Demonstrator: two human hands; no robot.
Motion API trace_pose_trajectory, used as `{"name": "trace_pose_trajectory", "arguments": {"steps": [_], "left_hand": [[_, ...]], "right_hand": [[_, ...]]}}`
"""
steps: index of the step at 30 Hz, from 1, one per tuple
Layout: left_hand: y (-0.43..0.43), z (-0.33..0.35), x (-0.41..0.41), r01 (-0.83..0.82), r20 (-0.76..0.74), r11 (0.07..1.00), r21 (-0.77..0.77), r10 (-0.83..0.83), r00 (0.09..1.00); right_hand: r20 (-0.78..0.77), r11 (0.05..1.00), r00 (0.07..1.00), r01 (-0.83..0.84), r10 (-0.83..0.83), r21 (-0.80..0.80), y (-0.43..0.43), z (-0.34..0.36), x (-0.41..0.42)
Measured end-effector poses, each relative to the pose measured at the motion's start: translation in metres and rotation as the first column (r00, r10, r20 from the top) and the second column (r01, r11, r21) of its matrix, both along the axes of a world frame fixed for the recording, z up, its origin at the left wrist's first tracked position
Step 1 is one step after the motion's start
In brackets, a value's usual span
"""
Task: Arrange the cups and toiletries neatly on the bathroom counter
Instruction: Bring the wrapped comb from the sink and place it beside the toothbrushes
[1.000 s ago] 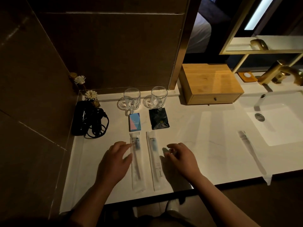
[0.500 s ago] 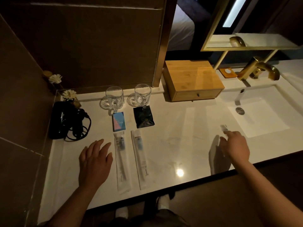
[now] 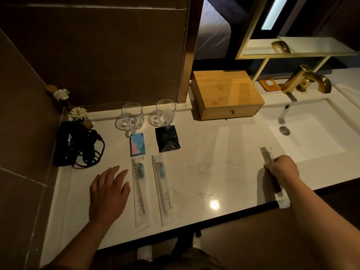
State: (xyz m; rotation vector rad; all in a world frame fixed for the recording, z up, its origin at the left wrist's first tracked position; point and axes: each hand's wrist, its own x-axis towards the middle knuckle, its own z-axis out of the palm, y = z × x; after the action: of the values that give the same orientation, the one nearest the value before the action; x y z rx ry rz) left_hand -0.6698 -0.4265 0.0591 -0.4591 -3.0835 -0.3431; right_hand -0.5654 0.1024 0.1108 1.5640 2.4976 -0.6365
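Note:
Two glass mugs (image 3: 132,117) (image 3: 166,113) stand on coasters at the back of the white counter (image 3: 210,158). In front of them lie a blue-pink packet (image 3: 137,143) and a black sachet (image 3: 168,139). Two wrapped toothbrushes (image 3: 140,191) (image 3: 162,187) lie side by side nearer the front edge. My left hand (image 3: 108,191) rests flat and open on the counter just left of them. My right hand (image 3: 282,168) is closed around a third long clear-wrapped item (image 3: 267,155) at the counter's right front, beside the sink; its tail end pokes past the edge.
A black hair dryer with coiled cord (image 3: 76,145) lies at the far left by dried flowers (image 3: 78,113). A wooden drawer box (image 3: 228,94) stands at the back. The sink basin (image 3: 307,133) and gold faucet (image 3: 307,79) are on the right.
My right hand left the toothbrushes, reached right to the wrapped item beside the sink and closed on it. My left hand stayed next to the left toothbrush. The view shifted right.

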Motion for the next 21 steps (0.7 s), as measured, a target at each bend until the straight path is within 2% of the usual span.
{"name": "trace_pose_trajectory", "arguments": {"steps": [5, 8, 10, 12, 14, 18, 21], "left_hand": [[0.001, 0.001, 0.0, -0.001, -0.005, 1.0, -0.001, 0.001, 1.0], [0.002, 0.003, 0.0, -0.006, -0.012, 1.0, 0.002, 0.006, 1.0], [0.002, 0.003, 0.0, -0.002, -0.009, 1.0, 0.003, 0.002, 1.0], [0.002, 0.003, 0.0, 0.0, -0.002, 1.0, 0.0, 0.0, 1.0], [0.002, 0.004, 0.001, -0.006, 0.003, 1.0, -0.007, 0.006, 1.0], [0.002, 0.006, 0.0, -0.013, 0.022, 0.999, -0.031, 0.013, 1.0], [0.0, 0.006, 0.0, -0.01, 0.031, 0.999, -0.03, 0.011, 0.999]], "right_hand": [[-0.039, 0.999, 0.999, -0.004, 0.006, 0.033, -0.013, 0.006, 0.002], [-0.172, 0.998, 0.984, -0.04, 0.049, 0.051, -0.038, 0.015, 0.0], [-0.318, 0.992, 0.944, -0.112, 0.088, -0.057, -0.063, 0.021, -0.009], [-0.457, 0.947, 0.886, -0.21, 0.079, -0.243, -0.097, 0.026, -0.019], [-0.523, 0.89, 0.848, -0.295, 0.078, -0.346, -0.131, 0.029, -0.03], [-0.526, 0.815, 0.843, -0.381, 0.112, -0.437, -0.188, 0.022, -0.053], [-0.478, 0.807, 0.851, -0.433, 0.219, -0.402, -0.216, 0.014, -0.068]]}}
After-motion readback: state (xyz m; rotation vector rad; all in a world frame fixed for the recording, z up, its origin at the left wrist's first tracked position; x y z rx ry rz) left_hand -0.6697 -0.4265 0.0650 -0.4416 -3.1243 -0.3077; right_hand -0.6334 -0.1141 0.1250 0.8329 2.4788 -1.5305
